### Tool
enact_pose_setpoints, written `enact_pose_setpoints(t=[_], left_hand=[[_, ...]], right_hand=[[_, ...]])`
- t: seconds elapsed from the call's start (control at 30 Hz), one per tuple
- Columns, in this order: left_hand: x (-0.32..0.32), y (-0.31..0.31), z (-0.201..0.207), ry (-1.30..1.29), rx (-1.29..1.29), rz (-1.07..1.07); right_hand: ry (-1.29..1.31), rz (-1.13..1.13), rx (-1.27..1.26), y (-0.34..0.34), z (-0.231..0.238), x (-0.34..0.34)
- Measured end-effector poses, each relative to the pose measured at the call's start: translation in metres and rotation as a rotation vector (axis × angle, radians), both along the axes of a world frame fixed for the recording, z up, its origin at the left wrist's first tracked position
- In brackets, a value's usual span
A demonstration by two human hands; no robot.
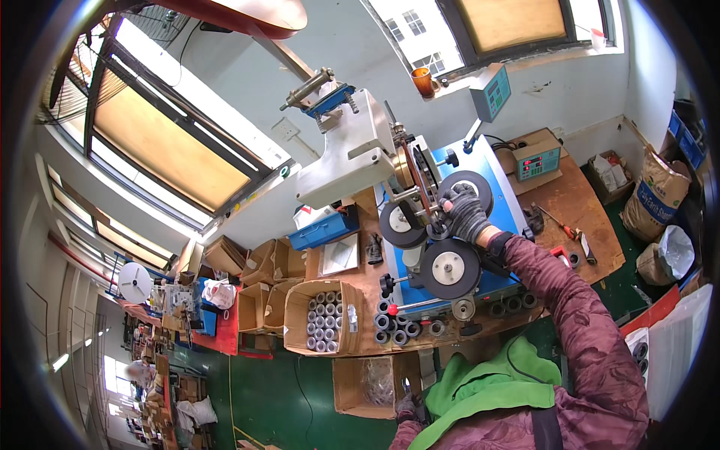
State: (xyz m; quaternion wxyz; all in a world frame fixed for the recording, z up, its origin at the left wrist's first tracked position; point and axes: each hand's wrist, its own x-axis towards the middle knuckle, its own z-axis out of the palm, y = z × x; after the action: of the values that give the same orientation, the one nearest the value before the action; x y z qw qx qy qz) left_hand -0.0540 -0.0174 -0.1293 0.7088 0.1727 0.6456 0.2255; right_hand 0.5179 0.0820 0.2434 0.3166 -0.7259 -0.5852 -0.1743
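Observation:
My right hand (465, 214), in a dark grey glove, reaches onto a blue-based bench machine (491, 157) with a pale upper arm (352, 142). Its fingers are curled closed among three black rollers, beside an upright ring-shaped head (421, 176). Whatever they grip is hidden. Just in front of the hand is a black roller (450, 268); another roller (466, 187) is behind it. My left hand (407, 407), gloved too, is low by my green apron (487, 390), near an open carton with clear plastic (377, 381). Its fingers are too small to make out.
A carton of grey rings (349, 289) stands left of the machine, with several loose rings (390, 328) at the table's front edge. A control box (538, 163) and red-handled tool (571, 232) lie right. A blue toolbox (325, 229) sits behind.

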Motion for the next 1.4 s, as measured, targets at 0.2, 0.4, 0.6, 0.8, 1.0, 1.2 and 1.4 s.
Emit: enact_pose_setpoints(t=[0.2, 0.4, 0.6, 0.8, 1.0, 1.2, 1.4], left_hand=[[-0.002, -0.010, -0.019, 0.075, 0.064, 0.068], [-0.004, -0.012, -0.006, 0.090, -0.029, 0.028], [0.003, -0.011, 0.010, 0.141, -0.010, 0.015], [0.006, -0.006, 0.011, 0.122, -0.045, 0.051], [0.007, -0.001, 0.002, 0.152, -0.056, 0.050], [0.008, -0.008, -0.005, 0.180, 0.030, 0.056], [0.020, -0.007, 0.007, 0.187, 0.042, 0.035]], right_hand=[[0.002, -0.005, -0.001, 0.000, -0.001, 0.001], [0.030, 0.004, -0.025, 0.005, -0.006, 0.002], [0.006, 0.014, 0.016, 0.004, -0.006, 0.003], [0.035, 0.027, -0.011, 0.004, -0.005, 0.003], [0.002, 0.014, -0.015, 0.004, -0.007, 0.004], [0.052, 0.023, -0.091, 0.001, 0.002, 0.001], [0.012, -0.004, 0.007, -0.002, -0.008, 0.009]])
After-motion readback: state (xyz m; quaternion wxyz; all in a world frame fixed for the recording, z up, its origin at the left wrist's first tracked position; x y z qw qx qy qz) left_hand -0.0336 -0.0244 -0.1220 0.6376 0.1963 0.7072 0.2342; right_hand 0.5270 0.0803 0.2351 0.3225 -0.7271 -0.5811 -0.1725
